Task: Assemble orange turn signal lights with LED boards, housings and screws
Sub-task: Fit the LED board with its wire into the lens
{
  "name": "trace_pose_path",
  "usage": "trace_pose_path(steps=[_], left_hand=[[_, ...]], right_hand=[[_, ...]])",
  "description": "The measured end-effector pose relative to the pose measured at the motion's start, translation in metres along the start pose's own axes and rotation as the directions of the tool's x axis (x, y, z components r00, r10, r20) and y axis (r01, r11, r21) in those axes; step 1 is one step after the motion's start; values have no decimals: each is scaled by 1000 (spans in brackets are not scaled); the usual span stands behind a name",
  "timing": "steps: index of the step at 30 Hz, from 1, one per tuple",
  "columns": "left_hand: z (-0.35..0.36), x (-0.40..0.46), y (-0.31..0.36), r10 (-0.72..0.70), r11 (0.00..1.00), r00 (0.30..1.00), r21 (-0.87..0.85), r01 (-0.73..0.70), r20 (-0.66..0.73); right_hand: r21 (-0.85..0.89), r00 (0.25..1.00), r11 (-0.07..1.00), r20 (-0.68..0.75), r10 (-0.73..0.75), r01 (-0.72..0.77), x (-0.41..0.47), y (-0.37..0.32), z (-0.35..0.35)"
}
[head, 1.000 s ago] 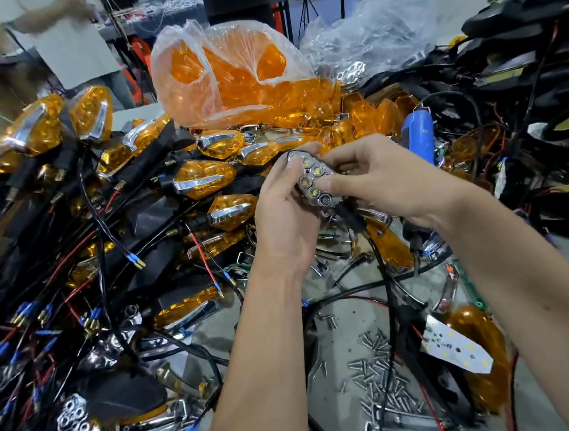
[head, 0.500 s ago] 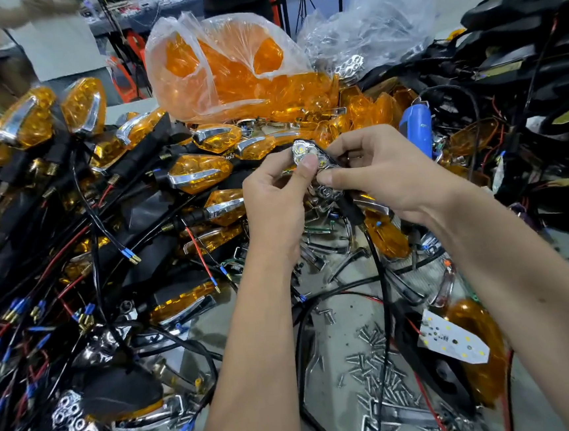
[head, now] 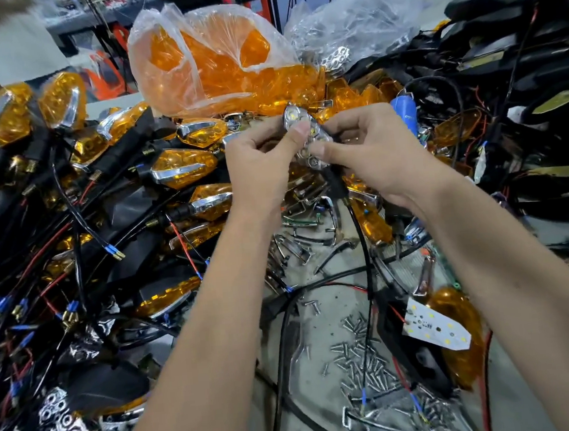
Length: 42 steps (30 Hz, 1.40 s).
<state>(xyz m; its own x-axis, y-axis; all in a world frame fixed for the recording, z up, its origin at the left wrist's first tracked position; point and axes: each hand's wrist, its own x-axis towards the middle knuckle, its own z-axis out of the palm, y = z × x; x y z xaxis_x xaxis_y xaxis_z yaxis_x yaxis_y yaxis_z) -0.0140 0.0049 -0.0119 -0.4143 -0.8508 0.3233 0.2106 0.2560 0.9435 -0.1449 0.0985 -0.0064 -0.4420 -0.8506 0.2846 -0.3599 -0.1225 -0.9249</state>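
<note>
At centre frame, the left hand (head: 265, 169) and right hand (head: 377, 152) both pinch a chrome reflector unit (head: 307, 134) between thumb and fingers, its black wire (head: 361, 243) hanging down. Loose screws (head: 361, 356) lie at lower centre, a white LED board (head: 434, 329) at lower right, and a bag of orange lenses (head: 214, 60) at upper centre.

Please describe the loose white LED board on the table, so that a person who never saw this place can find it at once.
Start at the pile of loose screws on the grey table, near the person's right forearm. Just right of it lies the white LED board, flat and pointed, resting on an orange lens. It is the only plain white piece among the orange and chrome parts.
</note>
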Motion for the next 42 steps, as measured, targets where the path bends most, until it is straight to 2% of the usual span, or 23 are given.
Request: trace_pose_path(steps=[2, 5, 8, 12, 14, 16, 19, 21, 24, 29, 32, 33, 34, 37, 40, 42], left_hand=[[2, 3, 5, -28, 999, 997, -19, 29, 71], [12, -4, 4, -125, 989, 982, -67, 135, 139], [24, -18, 2, -222, 963, 975, -152, 221, 12], [25, -25, 2, -252, 957, 962, -174, 231, -107], [19, -25, 5, -243, 936, 964, -287, 204, -107], [9, -26, 7, -276, 888, 957, -404, 219, -86], [-2, -30, 2, -325, 870, 943, -416, 266, -76], [-6, -31, -1, -327, 856, 942, -445, 261, -77], [-11, -28, 0, -322, 841, 943, -484, 243, -86], [-16, -26, -2, -382, 775, 923, -563, 287, -55], [-17, -26, -3, -439, 659, 896, -655, 370, 65], [-17, -26, -2, -446, 625, 889, -677, 390, 100], [-17, -26, -2, -450, 600, 885, -694, 399, 120], [-20, -27, 0, -440, 569, 894, -742, 354, 90], [-22, -25, 1, -385, 646, 921, -728, 229, -52], [-22, -24, 1, -360, 689, 926, -701, 182, -114]], right_hand=[[48, 1000, 999, -22, 13, -12, 1, 0, 2], [117, 999, 993, 27, 28, -31, 0, -4, 6], [149, 995, 988, 90, 38, -51, -2, -9, 8], [19, 973, 997, 220, 71, -77, -3, -15, -3], [21, 984, 995, 153, 96, -100, -3, -17, -15], [-122, 993, 988, 59, 106, -98, -1, -15, -29], [-487, 993, 871, 60, 105, -63, 0, -10, -42], [-632, 992, 775, 93, 88, -9, -1, -6, -41], [-709, 994, 705, 83, 72, 8, -1, -3, -39], [-787, 985, 617, 95, 143, -13, -2, -6, -32], [-923, 980, 384, 94, 174, 20, -6, -8, -14], [-941, 981, 339, 88, 174, 24, -7, -8, -10], [-943, 980, 332, 84, 178, 21, -8, -8, -8], [-904, 979, 427, 70, 192, -19, -7, -10, -14], [-864, 982, 498, 31, 186, -67, -6, -9, -17], [-814, 994, 575, -19, 107, -78, -4, -5, -16]])
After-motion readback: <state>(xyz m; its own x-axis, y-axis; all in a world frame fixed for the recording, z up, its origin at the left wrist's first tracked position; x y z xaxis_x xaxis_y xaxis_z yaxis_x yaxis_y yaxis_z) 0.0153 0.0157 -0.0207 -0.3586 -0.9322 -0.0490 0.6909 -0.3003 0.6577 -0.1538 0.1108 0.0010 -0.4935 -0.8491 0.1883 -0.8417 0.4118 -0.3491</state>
